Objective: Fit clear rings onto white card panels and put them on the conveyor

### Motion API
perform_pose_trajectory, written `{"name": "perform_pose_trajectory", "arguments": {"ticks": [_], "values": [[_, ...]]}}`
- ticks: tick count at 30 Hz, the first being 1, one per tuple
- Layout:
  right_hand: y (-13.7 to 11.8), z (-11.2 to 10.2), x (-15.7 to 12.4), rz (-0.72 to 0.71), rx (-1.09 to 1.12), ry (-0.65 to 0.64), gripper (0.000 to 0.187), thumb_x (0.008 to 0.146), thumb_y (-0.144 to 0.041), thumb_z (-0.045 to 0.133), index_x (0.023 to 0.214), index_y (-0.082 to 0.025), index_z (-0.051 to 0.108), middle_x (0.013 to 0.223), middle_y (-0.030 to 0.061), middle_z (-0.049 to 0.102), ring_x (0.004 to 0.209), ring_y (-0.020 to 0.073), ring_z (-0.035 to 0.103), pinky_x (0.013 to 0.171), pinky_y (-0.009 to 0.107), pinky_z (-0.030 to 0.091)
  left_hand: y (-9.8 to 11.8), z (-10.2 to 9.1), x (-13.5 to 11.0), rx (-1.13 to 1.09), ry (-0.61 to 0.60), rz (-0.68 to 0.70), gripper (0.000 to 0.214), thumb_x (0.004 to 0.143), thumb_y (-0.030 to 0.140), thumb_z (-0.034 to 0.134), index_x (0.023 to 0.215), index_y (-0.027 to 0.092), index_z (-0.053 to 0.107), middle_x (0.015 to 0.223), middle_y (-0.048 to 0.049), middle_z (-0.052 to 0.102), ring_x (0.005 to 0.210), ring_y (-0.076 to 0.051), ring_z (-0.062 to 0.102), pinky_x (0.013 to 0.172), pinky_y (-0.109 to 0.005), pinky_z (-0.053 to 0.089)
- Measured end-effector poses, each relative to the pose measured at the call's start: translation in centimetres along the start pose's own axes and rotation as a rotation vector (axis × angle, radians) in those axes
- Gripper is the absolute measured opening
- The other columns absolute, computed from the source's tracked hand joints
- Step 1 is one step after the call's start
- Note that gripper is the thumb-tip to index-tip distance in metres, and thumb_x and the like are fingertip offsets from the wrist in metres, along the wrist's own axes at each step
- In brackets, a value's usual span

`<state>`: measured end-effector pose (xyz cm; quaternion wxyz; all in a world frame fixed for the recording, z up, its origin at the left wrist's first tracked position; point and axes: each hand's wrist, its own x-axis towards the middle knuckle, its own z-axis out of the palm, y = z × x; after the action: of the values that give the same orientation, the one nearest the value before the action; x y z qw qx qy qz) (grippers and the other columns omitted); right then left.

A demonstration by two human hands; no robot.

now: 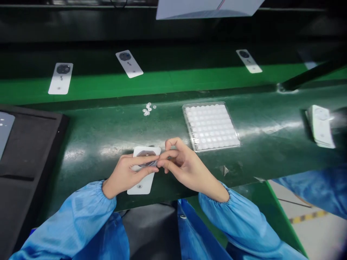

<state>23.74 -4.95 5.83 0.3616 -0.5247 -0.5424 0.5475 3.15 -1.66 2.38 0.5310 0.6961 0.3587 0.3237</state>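
In front of me on the bench is a white phone-shaped panel (140,185) with a dark round camera area at its top and a small mark lower down. My left hand (132,169) lies across the panel's upper part, forefinger and thumb closing on the camera area near its right edge. Against those fingertips, my right hand (182,164) pinches thumb and forefinger together, its other fingers curled. Whatever is between the right fingertips is too small or hidden to make out. Beyond the hands lie several small clear-white discs (148,109) in a loose cluster.
A clear tray (237,145) of white round pieces sits right of centre. Similar panels (60,78) lie spaced along the green strip behind. A stack of panels (321,126) stands far right, near another person's blue sleeve (320,187). A black tray (27,151) occupies the left.
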Motion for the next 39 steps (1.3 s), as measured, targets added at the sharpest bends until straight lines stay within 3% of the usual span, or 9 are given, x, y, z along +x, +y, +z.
{"name": "perform_pose_trajectory", "arguments": {"ticks": [5,8,12,19,24,29,39], "values": [[-0.2,0.6,0.0,0.085,0.073,0.012,0.04,0.089,-0.043,0.074,0.093,-0.026,0.038,0.079,0.0,0.074,0.06,0.0138,0.064,0.054,0.026,0.054,-0.3,0.1,-0.1,-0.016,0.076,0.012,0.02,0.087,0.031,0.079,0.107,0.03,0.082,0.104,-0.0036,0.081,0.092,-0.024,0.078,0.079,-0.031,0.06],[-0.4,0.6,-0.1,0.121,0.083,0.059,0.039,0.083,-0.049,0.08,0.089,-0.023,0.051,0.072,0.0009,0.072,0.057,0.0142,0.063,0.052,0.027,0.055,-0.1,0.1,-0.2,-0.027,0.126,0.025,0.017,0.086,0.029,0.079,0.103,0.029,0.084,0.098,-0.0035,0.082,0.086,-0.022,0.078,0.077,-0.029,0.06],[-0.4,0.6,-0.4,0.113,0.017,0.014,0.035,0.086,-0.052,0.077,0.084,-0.017,0.071,0.072,0.0036,0.071,0.048,0.0112,0.057,0.044,0.025,0.051,0.0,0.3,-0.2,-0.048,0.162,0.011,0.017,0.084,0.028,0.082,0.1,0.028,0.084,0.098,-0.0035,0.082,0.087,-0.023,0.078,0.078,-0.03,0.06],[-0.1,1.0,-0.3,0.112,0.047,0.035,0.035,0.087,-0.05,0.075,0.085,-0.016,0.074,0.07,0.0025,0.068,0.043,0.008,0.052,0.038,0.021,0.042,-0.3,0.2,-0.4,-0.02,0.105,-0.021,0.024,0.086,0.031,0.08,0.109,0.026,0.083,0.1,-0.005,0.082,0.09,-0.023,0.077,0.082,-0.03,0.059],[0.2,2.3,-0.1,0.026,-0.06,0.237,0.032,0.089,-0.047,0.073,0.081,-0.016,0.075,0.069,0.0035,0.069,0.05,0.0112,0.055,0.043,0.022,0.045,-0.1,0.3,-0.6,0.0,0.148,-0.066,0.062,0.089,0.027,0.075,0.147,0.026,0.056,0.118,-0.0067,0.075,0.094,-0.021,0.073,0.088,-0.032,0.057],[1.0,3.2,0.0,0.01,-0.122,0.287,0.029,0.091,-0.044,0.07,0.082,-0.017,0.078,0.077,0.0067,0.076,0.063,0.017,0.066,0.05,0.024,0.051,-0.2,0.5,-0.7,-0.059,0.155,-0.068,0.089,0.092,0.026,0.07,0.165,0.03,0.018,0.098,-0.0024,0.071,0.079,-0.019,0.067,0.084,-0.036,0.059],[1.2,3.5,0.1,0.015,-0.134,0.311,0.025,0.09,-0.039,0.07,0.083,-0.017,0.079,0.078,0.0064,0.077,0.064,0.0174,0.068,0.052,0.025,0.053,-0.2,0.7,-0.7,-0.116,0.154,-0.081,0.099,0.092,0.027,0.07,0.167,0.029,0.006,0.1,-0.0036,0.071,0.082,-0.021,0.068,0.091,-0.04,0.057]]}}
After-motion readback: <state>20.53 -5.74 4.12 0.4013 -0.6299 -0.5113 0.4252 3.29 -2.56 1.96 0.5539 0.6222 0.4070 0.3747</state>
